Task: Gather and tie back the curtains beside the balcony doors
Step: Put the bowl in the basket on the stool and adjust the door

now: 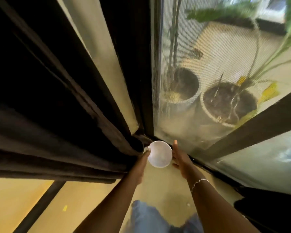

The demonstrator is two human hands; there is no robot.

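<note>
A white bowl [160, 153] is held low over the floor [160, 190] at the foot of the balcony door [208, 81], the left hand [144, 158] gripping its rim and the right hand [181, 158] spread flat against its side. The dark curtain [60, 145] hangs ungathered, touching the left hand. Two potted plants [225, 103] are seen beyond the screen.

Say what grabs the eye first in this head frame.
The white bowl low in the centre, at the foot of the balcony door, with the left hand at its left rim and the right hand open beside its right edge. Next, the dark curtain bunched to the left, and two potted plants seen through the mesh screen.
</note>
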